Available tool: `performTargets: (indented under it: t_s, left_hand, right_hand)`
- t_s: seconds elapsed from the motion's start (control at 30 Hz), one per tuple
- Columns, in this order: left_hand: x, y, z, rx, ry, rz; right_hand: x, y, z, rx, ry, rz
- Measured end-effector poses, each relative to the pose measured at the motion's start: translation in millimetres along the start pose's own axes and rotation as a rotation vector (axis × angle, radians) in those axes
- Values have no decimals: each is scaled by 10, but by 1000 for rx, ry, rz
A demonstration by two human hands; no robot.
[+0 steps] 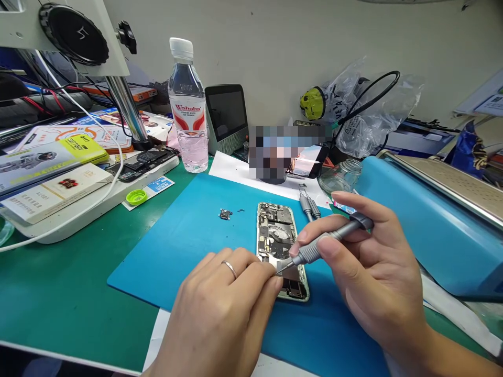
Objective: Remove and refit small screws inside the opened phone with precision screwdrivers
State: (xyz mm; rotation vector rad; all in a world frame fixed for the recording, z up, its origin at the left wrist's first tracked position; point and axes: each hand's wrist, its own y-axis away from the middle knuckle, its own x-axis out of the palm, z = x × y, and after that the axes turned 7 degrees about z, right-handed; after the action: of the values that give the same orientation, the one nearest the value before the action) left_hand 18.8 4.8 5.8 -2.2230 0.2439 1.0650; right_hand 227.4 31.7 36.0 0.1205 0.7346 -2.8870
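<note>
An opened smartphone (280, 235) lies on the blue mat with its inner parts showing. My right hand (373, 262) grips a grey precision screwdriver (314, 248) at a slant, its tip pointing down to the left above the phone. Over the phone's lower left part is my left hand (228, 303), with a ring on one finger. Its thumb and forefinger are pinched together right at the screwdriver's tip, and whatever they hold is hidden. Up and left of the phone, a small dark phone part (225, 213) rests on the mat beside tiny pieces.
Two more screwdrivers (308, 204) lie beyond the phone, near a glass jar (341, 175). A water bottle (188, 115) and a small screen (227, 112) stand at the back. Boxes (57, 191) and a metal stand (126, 112) occupy the left; a blue machine (432, 220) is at right.
</note>
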Motion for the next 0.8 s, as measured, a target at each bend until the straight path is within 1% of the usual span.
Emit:
performTargets:
  t_s: [0.17, 0.33, 0.53, 0.7, 0.8]
  left_hand:
    - [22, -11, 19, -6, 21, -2]
    - [4, 16, 34, -4, 19, 30]
    - [2, 5, 25, 6, 20, 2]
    - [5, -14, 24, -9, 18, 15]
    - [-9, -22, 11, -6, 14, 4]
  right_hand:
    - [-5, 18, 11, -4, 19, -8]
    - [-21, 25, 8, -5, 47, -16]
    - [-16, -2, 2, -15, 48, -6]
    - [-17, 9, 20, -14, 50, 19]
    - [-14, 23, 22, -17, 52, 14]
